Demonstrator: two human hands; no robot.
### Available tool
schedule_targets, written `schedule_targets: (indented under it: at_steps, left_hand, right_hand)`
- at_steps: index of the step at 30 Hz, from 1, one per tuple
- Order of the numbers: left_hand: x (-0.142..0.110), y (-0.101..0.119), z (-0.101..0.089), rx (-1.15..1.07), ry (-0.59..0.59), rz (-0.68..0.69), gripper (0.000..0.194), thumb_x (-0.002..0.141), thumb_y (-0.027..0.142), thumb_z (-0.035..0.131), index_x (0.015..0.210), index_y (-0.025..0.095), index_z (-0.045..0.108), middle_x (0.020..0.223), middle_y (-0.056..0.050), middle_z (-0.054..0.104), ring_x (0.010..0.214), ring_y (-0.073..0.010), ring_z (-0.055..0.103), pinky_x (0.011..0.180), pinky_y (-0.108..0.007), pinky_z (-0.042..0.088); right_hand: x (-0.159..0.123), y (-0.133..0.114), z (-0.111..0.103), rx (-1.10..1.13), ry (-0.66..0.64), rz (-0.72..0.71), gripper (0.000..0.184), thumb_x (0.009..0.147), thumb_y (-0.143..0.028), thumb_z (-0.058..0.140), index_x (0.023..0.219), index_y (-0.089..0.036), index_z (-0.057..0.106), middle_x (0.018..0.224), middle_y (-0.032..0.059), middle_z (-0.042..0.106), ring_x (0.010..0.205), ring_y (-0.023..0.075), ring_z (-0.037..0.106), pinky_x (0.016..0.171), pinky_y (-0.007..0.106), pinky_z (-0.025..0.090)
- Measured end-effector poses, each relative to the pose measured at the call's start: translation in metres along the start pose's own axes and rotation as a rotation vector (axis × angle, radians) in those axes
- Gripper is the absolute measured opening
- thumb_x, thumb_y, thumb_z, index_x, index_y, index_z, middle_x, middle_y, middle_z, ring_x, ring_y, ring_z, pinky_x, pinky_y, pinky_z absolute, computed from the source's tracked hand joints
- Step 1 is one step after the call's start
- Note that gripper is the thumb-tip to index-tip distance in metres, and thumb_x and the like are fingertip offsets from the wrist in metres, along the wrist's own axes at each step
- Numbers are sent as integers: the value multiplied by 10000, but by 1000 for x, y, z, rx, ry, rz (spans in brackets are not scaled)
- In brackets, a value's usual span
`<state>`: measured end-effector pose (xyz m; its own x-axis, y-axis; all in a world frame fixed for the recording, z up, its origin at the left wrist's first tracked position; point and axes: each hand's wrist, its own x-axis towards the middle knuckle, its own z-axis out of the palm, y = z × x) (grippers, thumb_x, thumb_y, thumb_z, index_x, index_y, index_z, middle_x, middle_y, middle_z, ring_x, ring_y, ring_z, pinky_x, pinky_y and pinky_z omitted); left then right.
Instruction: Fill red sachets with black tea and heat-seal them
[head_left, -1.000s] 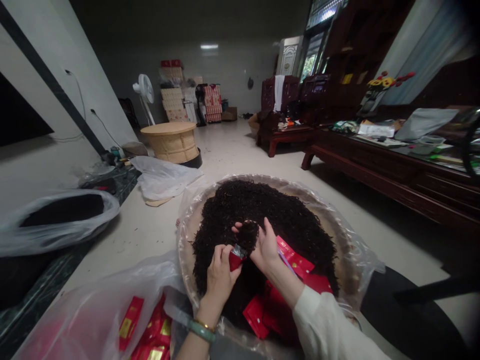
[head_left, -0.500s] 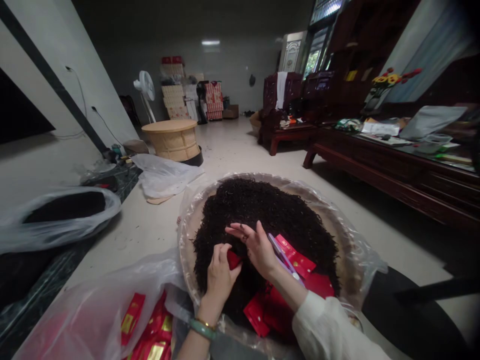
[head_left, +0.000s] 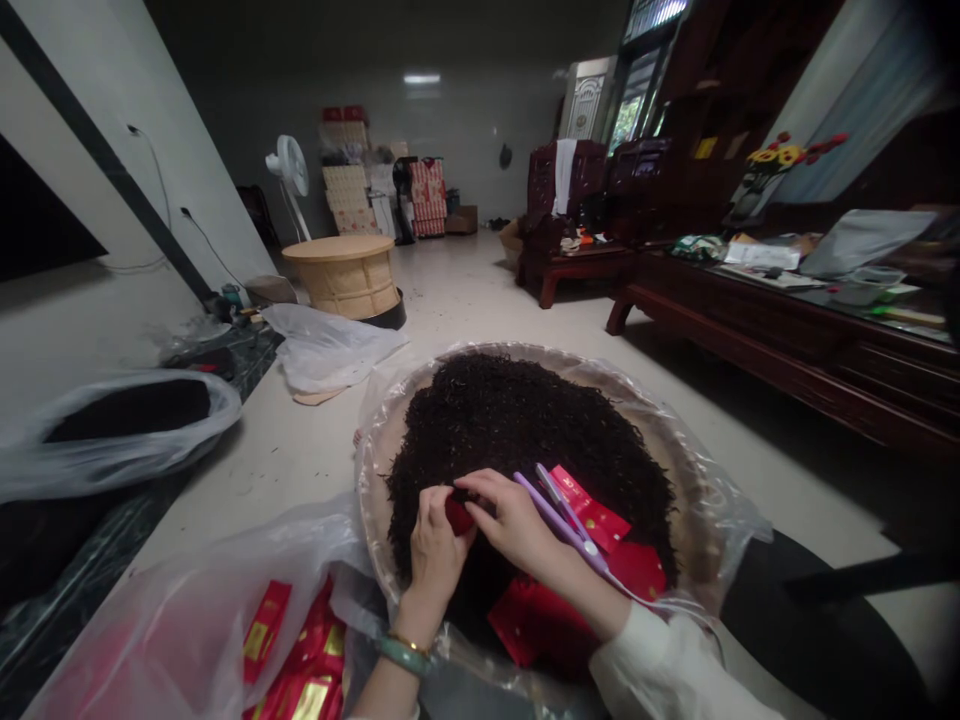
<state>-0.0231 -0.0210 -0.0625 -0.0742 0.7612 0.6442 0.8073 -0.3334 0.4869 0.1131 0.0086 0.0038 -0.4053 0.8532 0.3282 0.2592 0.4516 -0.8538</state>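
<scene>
My left hand [head_left: 435,548], with a jade-green bangle on the wrist, grips a small red packet [head_left: 457,514] above a heap of dark dried tea leaves [head_left: 517,410]. At the packet's top, my right hand [head_left: 514,515] has its fingers bent in and the thumb near them; what they hold, if anything, is hidden. The tea lies in a wide round basket [head_left: 382,450] lined with clear plastic. Beside my right forearm, a purple hair straightener [head_left: 559,520] with a pale cord rests near a flat red packet [head_left: 592,508]. More red packets [head_left: 540,620] lie under that forearm.
At lower left, a clear plastic bag [head_left: 187,590] holds red and gold packets [head_left: 307,660]. Another plastic bag [head_left: 217,425] of dark leaves sits farther left. A round wooden table [head_left: 341,270] stands ahead, and a dark wooden table [head_left: 787,350] is at right.
My right hand has come down and its fingers have curled in to the red packet's top. My left hand, still on the packet, has shifted slightly. More of the straightener shows.
</scene>
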Motion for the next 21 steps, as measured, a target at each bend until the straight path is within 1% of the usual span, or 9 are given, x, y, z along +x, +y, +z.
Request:
schedule_targets:
  at_steps: [2, 5, 8, 10, 12, 15, 16, 18, 21]
  left_hand:
    - [1, -1, -1, 23, -4, -6, 470, 776, 155, 621, 1184, 209, 395, 1034, -81, 536, 898, -243, 631, 725, -384, 563]
    - [3, -4, -6, 66, -3, -26, 482, 752, 160, 649, 1167, 194, 406, 1032, -92, 547, 913, -255, 635, 726, -392, 563]
    - [6, -9, -10, 98, 12, -36, 478, 748, 191, 666, 1156, 187, 417, 1017, -91, 557, 918, -262, 634, 743, -408, 559]
    - [7, -11, -12, 107, 18, -40, 464, 752, 214, 668, 1146, 187, 425, 1008, -87, 559, 908, -260, 633, 753, -417, 556]
    - [7, -12, -12, 103, 20, -46, 448, 755, 217, 666, 1136, 191, 431, 1011, -84, 558, 898, -255, 633, 749, -413, 556]
    - [6, -12, -12, 88, 16, -42, 437, 755, 197, 657, 1132, 194, 436, 1017, -82, 559, 900, -250, 633, 740, -401, 557]
    - [6, -12, -12, 83, 12, -35, 437, 755, 193, 657, 1133, 193, 437, 1015, -82, 559, 905, -250, 631, 744, -401, 557]
    - [5, -12, -13, 79, 2, -19, 442, 754, 190, 660, 1136, 191, 436, 1013, -83, 556, 915, -251, 626, 761, -407, 555]
    - [4, -12, -15, 70, -10, -8, 445, 762, 194, 659, 1144, 197, 432, 1022, -78, 545, 922, -249, 621, 779, -416, 552]
  right_hand:
    - [2, -4, -2, -2, 19, -28, 349, 801, -78, 481, 1074, -213, 652, 1068, 80, 627, 951, 188, 608, 789, 317, 519]
    - [0, -8, -11, -122, -16, 5, 280, 823, -64, 464, 971, -188, 667, 931, 62, 635, 841, 166, 608, 745, 290, 506]
    - [-14, -11, -14, -412, -343, -30, 189, 795, -137, 604, 964, -186, 672, 948, 66, 648, 888, 201, 584, 796, 322, 484]
    - [-29, -11, -5, -646, -582, -97, 375, 691, -226, 747, 1052, -187, 652, 1072, 101, 632, 982, 269, 548, 819, 381, 475]
    - [-42, -9, 10, -832, -694, -131, 488, 632, -248, 796, 1087, -169, 635, 1105, 139, 616, 1019, 321, 520, 805, 428, 473]
    - [-49, -6, 28, -950, -669, -89, 182, 783, -137, 632, 962, -159, 660, 984, 145, 637, 969, 296, 542, 740, 392, 484]
    - [-48, -5, 31, -960, -651, -61, 163, 817, -106, 571, 945, -158, 657, 966, 143, 639, 942, 281, 554, 708, 368, 488]
    - [-44, -5, 32, -966, -619, 1, 206, 826, -82, 539, 990, -155, 639, 989, 140, 638, 909, 263, 570, 662, 338, 495]
    - [-40, -8, 33, -987, -594, 64, 352, 763, -103, 627, 1111, -150, 597, 1086, 150, 622, 943, 285, 576, 662, 348, 516]
